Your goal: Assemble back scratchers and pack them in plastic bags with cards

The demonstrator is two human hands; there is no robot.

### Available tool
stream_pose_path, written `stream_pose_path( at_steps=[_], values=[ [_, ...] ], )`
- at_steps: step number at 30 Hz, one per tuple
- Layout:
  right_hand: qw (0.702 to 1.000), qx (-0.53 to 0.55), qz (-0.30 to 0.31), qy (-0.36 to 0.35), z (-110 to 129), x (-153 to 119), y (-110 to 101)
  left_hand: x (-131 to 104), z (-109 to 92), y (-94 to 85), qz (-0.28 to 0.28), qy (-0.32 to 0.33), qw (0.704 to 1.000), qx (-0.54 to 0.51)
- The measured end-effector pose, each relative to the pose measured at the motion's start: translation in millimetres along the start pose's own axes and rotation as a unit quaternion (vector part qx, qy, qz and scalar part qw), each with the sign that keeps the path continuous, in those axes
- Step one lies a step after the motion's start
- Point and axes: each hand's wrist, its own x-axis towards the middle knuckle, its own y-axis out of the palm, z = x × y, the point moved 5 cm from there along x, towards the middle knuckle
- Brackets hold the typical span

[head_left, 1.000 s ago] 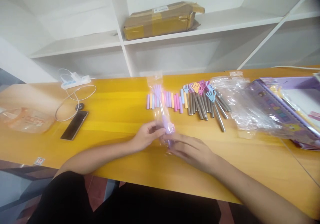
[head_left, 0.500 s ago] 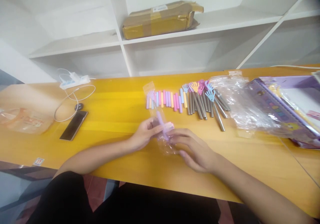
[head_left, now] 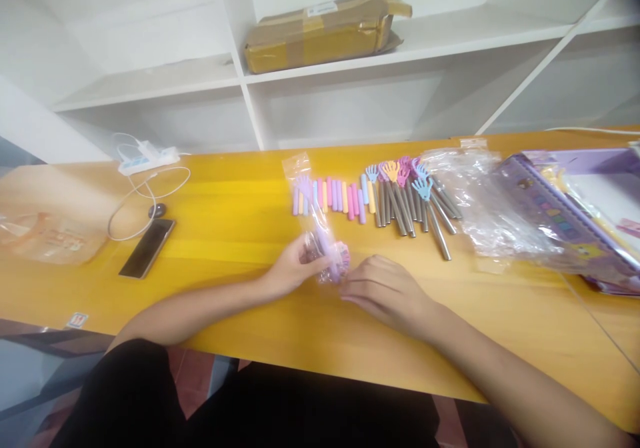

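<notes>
My left hand (head_left: 295, 265) is closed around a purple back scratcher (head_left: 323, 238) with a hand-shaped head, which lies inside a clear plastic bag (head_left: 299, 165). The scratcher slants, its head pointing away from me. A small pink printed piece (head_left: 343, 253) shows beside the handle's lower end. My right hand (head_left: 383, 291) has its fingers pinched together at the bag's near end; the fingertips are partly hidden. Beyond the hands lies a row of pastel handle sleeves (head_left: 337, 197). To their right, several metal back scratchers (head_left: 400, 201) with coloured hand heads are piled.
Clear plastic bags (head_left: 485, 201) lie right of the pile, beside a purple box (head_left: 560, 215). At left are a phone (head_left: 147, 248), a white cable, a power strip (head_left: 150, 160) and an orange plastic bag (head_left: 50, 238). A cardboard package (head_left: 320, 35) sits on the shelf behind.
My right hand's fingers have drawn together at the bag's near end, where loose plastic was spread before. The pink piece has shifted slightly. My left hand keeps its hold on the scratcher.
</notes>
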Motion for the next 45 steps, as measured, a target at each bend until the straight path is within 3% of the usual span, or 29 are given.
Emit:
stream_pose_path(
  at_steps=[4, 8, 19, 31, 37, 40, 45],
  values=[
    [0.998, 0.041, -0.011, 0.056, -6, 3, 2, -3, -1, 8.1, 0.053, -0.003, 0.998, -0.015],
    [0.992, 0.065, -0.027, 0.103, -9, 4, 3, -4, -6, 8.9, 0.060, 0.010, 0.998, 0.005],
    [0.986, 0.072, -0.039, 0.143, -11, 6, 2, -10, 3, 17.1, 0.133, -0.018, 0.990, -0.038],
    [0.980, 0.091, -0.024, 0.177, -16, 1, 7, -13, 7, 18.3, 0.111, -0.006, 0.994, -0.021],
    [0.934, 0.206, -0.017, 0.292, -27, -8, 15, -12, 6, 19.2, 0.099, 0.015, 0.993, -0.061],
    [0.902, 0.254, 0.025, 0.347, -27, -10, 20, -12, 5, 19.5, 0.107, 0.020, 0.991, -0.076],
    [0.869, 0.309, 0.093, 0.375, -23, -8, 27, -13, 1, 20.2, 0.123, 0.031, 0.989, -0.076]
  ],
)
